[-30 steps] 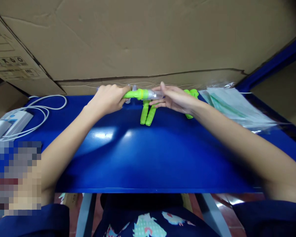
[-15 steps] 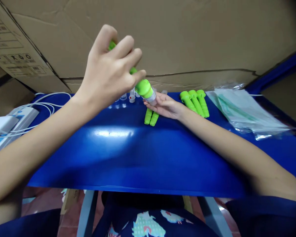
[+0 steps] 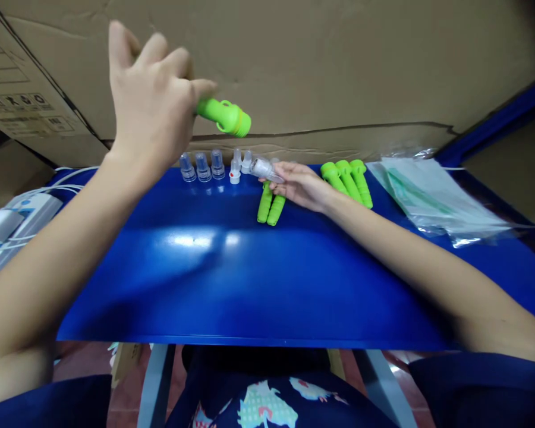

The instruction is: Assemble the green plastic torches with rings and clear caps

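My left hand (image 3: 149, 98) is raised above the blue table (image 3: 249, 285) and grips a green flashlight body (image 3: 223, 116) that points right, its wide end bare. My right hand (image 3: 298, 185) rests low near the table's back edge, fingers pinched on a clear plastic cap (image 3: 264, 169). Just under that hand lie two green flashlight bodies (image 3: 270, 205). Three more green ones (image 3: 348, 180) lie side by side to its right. Several small clear caps (image 3: 203, 166) stand in a row at the back, beside some with white and red parts (image 3: 237, 167).
Large cardboard sheets (image 3: 294, 65) wall off the back of the table. Clear plastic bags (image 3: 428, 199) lie at the right. A white power strip with cables (image 3: 13, 217) sits at the left edge. My dark blue clothes show below the table's front edge.
The clear cap has come off the green flashlight body: my left hand lifted the body up and left, while my right hand kept the cap low by the table.
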A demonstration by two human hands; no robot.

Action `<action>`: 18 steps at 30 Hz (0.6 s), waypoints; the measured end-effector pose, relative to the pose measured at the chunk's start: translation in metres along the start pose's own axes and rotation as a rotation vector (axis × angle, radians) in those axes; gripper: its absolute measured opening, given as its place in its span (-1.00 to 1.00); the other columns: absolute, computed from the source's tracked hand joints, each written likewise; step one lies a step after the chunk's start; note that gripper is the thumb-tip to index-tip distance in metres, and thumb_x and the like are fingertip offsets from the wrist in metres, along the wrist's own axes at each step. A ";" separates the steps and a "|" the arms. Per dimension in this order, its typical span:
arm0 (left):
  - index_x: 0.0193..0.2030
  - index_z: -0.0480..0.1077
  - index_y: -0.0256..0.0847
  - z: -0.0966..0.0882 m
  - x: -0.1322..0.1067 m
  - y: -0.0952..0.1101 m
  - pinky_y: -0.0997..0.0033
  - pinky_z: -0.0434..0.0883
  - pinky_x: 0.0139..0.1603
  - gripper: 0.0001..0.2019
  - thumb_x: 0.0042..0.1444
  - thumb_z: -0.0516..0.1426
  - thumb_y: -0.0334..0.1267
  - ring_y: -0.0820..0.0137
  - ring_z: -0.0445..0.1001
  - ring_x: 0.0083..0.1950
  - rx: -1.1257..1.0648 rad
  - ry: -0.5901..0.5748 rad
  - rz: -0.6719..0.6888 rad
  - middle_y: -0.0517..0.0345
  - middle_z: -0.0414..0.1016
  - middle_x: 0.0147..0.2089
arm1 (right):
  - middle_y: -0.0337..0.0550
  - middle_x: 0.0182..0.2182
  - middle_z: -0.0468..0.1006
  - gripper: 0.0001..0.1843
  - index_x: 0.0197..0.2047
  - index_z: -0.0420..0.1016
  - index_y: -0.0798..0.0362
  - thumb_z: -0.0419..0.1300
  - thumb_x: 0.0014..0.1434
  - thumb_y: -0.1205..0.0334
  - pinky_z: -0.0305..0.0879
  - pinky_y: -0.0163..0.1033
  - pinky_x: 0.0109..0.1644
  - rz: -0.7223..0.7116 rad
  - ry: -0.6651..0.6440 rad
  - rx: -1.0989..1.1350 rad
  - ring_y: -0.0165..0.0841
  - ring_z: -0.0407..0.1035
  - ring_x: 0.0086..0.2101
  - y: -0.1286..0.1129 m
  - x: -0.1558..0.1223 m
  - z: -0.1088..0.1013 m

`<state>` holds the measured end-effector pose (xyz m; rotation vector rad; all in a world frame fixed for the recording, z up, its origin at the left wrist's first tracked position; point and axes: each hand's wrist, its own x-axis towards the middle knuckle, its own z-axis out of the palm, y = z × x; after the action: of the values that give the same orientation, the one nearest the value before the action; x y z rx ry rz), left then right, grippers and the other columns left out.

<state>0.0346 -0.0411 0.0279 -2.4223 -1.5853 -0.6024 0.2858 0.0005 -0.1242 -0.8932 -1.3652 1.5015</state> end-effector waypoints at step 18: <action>0.22 0.44 -0.38 0.028 -0.007 -0.050 -0.15 0.45 0.13 -0.44 0.38 0.01 0.08 -0.05 0.54 0.10 0.253 -0.461 -0.154 -0.30 0.57 0.01 | -0.12 -0.34 0.54 -0.66 -0.14 0.47 0.06 0.43 0.02 0.32 0.50 0.06 -0.02 -0.266 0.114 -1.040 -0.15 0.50 -0.23 -0.022 0.061 0.007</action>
<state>-0.0072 -0.0161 -0.0033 -2.3680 -1.8915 0.1525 0.2615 0.0548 -0.0978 -1.3021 -2.0977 0.4518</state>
